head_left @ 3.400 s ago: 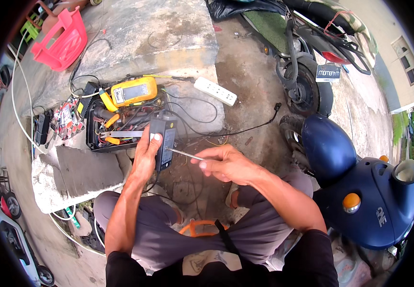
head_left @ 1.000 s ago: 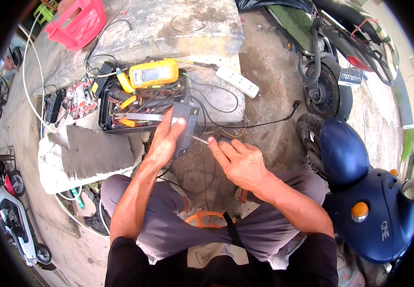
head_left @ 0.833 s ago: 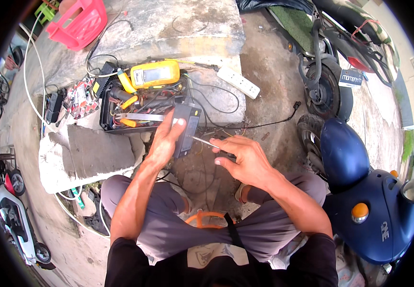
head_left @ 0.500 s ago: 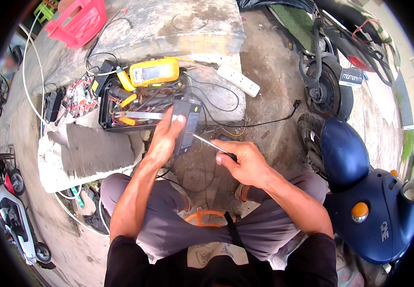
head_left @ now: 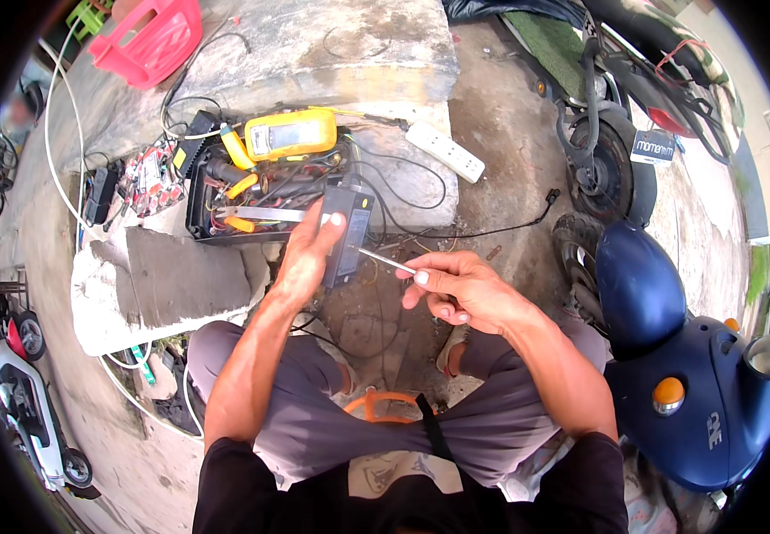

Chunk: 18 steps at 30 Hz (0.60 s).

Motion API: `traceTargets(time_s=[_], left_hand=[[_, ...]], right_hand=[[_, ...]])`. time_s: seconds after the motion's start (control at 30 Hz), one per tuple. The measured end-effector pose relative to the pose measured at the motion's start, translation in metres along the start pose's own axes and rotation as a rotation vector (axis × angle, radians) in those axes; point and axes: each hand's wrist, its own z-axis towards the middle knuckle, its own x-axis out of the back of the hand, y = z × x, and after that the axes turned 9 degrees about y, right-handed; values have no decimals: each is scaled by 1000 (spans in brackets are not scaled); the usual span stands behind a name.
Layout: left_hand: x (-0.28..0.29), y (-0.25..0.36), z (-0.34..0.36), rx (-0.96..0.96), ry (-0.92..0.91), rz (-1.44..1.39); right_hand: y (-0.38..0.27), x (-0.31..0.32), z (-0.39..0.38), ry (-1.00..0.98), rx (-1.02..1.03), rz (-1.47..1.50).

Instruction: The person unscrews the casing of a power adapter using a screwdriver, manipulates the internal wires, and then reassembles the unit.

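Note:
A dark grey rectangular charger-like box (head_left: 348, 240) is gripped by my left hand (head_left: 308, 252), thumb across its side. My right hand (head_left: 447, 285) pinches a thin screwdriver (head_left: 389, 262), its metal shaft angled up-left with the tip at the box's side; its handle is hidden by my fingers. Just behind my left hand, a long flat metal tool (head_left: 272, 214) with an orange end crosses an open black toolbox (head_left: 208, 230) full of wires and tools. On that toolbox rests a yellow meter (head_left: 290, 133).
A white power strip (head_left: 445, 151) with cables lies on a concrete slab (head_left: 385, 62), near a pink plastic basket (head_left: 149, 40). A broken white block (head_left: 100, 303) is at my left knee. Blue scooter bodywork (head_left: 669, 392) stands close right, another scooter's wheel (head_left: 603, 173) behind it.
The fingers of my right hand have rolled from over the screwdriver to a looser pinch, lower fingers curled beneath. My left hand and the box stay nearly still over the last second.

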Motion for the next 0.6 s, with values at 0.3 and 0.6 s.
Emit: traceTargets(time_s=[0.3, 0.6], left_hand=[[-1, -2, 2, 55, 9, -92], [-2, -22, 11, 1, 52, 10]], right_hand=[[19, -13, 7, 456, 1292, -1437], [-1, -13, 6, 188, 270, -594]])
